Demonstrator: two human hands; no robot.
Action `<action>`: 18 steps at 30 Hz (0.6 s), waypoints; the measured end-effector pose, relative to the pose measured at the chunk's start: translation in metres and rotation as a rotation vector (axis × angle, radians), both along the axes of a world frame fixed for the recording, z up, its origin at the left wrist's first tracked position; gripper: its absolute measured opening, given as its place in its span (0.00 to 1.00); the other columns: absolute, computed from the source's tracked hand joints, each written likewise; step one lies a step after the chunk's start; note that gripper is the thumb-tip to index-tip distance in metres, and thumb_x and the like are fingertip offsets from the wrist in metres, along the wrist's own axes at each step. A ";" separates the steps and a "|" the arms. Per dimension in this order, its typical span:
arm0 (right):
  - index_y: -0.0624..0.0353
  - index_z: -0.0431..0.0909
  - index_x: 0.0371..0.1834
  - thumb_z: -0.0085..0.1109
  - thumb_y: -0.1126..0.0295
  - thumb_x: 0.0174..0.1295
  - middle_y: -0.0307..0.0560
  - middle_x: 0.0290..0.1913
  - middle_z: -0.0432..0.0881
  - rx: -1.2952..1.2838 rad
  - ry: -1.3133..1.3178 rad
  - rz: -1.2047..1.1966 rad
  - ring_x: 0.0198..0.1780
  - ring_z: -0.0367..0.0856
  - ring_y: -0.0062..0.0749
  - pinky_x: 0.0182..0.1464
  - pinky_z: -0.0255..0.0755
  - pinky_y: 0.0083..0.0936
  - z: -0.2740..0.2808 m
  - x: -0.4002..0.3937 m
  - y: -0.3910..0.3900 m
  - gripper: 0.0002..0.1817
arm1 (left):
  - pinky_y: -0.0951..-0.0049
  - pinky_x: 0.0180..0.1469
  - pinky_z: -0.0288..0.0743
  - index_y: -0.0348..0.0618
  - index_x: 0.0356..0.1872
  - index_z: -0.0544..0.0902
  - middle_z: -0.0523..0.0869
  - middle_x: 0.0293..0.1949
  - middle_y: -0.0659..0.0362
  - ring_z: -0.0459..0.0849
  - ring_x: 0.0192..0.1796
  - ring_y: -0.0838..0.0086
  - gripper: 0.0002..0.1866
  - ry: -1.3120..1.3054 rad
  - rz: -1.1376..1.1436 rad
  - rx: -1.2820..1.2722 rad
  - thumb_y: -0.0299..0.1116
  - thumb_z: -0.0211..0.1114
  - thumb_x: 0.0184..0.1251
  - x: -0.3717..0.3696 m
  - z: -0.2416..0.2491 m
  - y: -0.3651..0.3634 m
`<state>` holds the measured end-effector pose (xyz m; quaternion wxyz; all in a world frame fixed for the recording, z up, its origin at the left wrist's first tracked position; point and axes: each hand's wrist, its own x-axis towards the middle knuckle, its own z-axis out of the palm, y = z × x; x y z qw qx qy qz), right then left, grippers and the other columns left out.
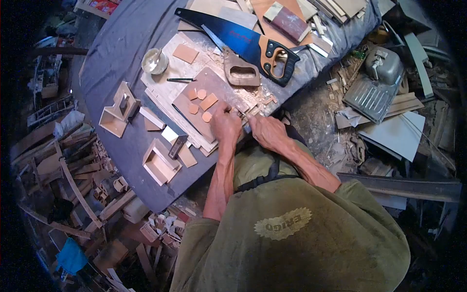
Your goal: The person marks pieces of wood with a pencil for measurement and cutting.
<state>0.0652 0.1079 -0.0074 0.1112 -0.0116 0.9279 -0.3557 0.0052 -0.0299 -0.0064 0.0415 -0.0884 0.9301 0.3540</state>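
My left hand (pixel 226 124) is closed at the near edge of the stacked thin boards (pixel 160 90). Close beside it, my right hand (pixel 267 130) is also closed, its fingertips pointing toward the left ones. A small thin piece seems to lie between the two sets of fingers, too small to name. Just past my left hand, several small cut wood pieces (pixel 208 101), some with clipped corners, rest on a brown board (pixel 187 95). A dark pencil (pixel 181 80) lies behind them. Beyond my right hand are a wooden-handled saw (pixel 242 73) and a blue handsaw (pixel 238 36).
A jar (pixel 154 62) with white contents stands on the cloth-covered table (pixel 116 58). Small wooden boxes (pixel 161 163) sit at the left, one near a dark-bladed square (pixel 178 147). A sanding block (pixel 287 22) is at the back. A metal sink (pixel 374 90) and scrap wood fill the floor.
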 end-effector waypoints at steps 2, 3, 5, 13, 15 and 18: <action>0.67 0.74 0.37 0.38 0.61 0.77 0.66 0.26 0.81 -0.047 -0.015 0.029 0.29 0.82 0.62 0.33 0.76 0.52 -0.002 -0.004 0.003 0.20 | 0.52 0.41 0.76 0.38 0.35 0.81 0.86 0.32 0.43 0.85 0.39 0.45 0.10 -0.023 -0.010 -0.010 0.32 0.70 0.57 0.001 0.004 0.000; 0.67 0.73 0.38 0.37 0.61 0.77 0.67 0.27 0.81 -0.101 -0.060 0.018 0.31 0.82 0.64 0.35 0.75 0.53 -0.009 -0.002 0.003 0.20 | 0.52 0.42 0.75 0.38 0.36 0.81 0.86 0.33 0.43 0.85 0.40 0.45 0.10 -0.059 -0.016 -0.019 0.31 0.70 0.57 0.003 0.007 0.000; 0.69 0.71 0.41 0.35 0.61 0.77 0.68 0.30 0.80 -0.203 -0.137 0.000 0.35 0.82 0.67 0.39 0.75 0.54 -0.020 -0.007 0.006 0.20 | 0.52 0.44 0.75 0.37 0.39 0.81 0.86 0.36 0.43 0.85 0.41 0.45 0.12 -0.033 -0.039 0.006 0.31 0.70 0.56 0.000 0.008 0.000; 0.72 0.69 0.48 0.39 0.68 0.73 0.71 0.31 0.80 -0.268 0.018 0.010 0.34 0.82 0.66 0.36 0.75 0.53 -0.046 0.002 0.011 0.15 | 0.51 0.46 0.74 0.34 0.44 0.80 0.83 0.36 0.41 0.83 0.41 0.43 0.16 0.225 -0.202 0.019 0.30 0.69 0.56 0.017 -0.003 -0.007; 0.72 0.69 0.49 0.42 0.71 0.71 0.72 0.30 0.80 -0.171 0.174 0.000 0.32 0.82 0.65 0.33 0.75 0.52 -0.055 0.005 0.010 0.13 | 0.50 0.45 0.74 0.34 0.43 0.79 0.83 0.36 0.41 0.83 0.41 0.43 0.15 0.142 -0.136 0.030 0.30 0.68 0.57 0.018 0.001 -0.005; 0.71 0.70 0.49 0.43 0.73 0.70 0.71 0.30 0.80 -0.137 0.218 0.014 0.31 0.82 0.65 0.31 0.75 0.52 -0.044 0.008 0.010 0.12 | 0.51 0.44 0.74 0.33 0.42 0.79 0.83 0.35 0.40 0.83 0.40 0.43 0.14 0.236 -0.097 0.064 0.30 0.68 0.57 0.019 0.001 -0.002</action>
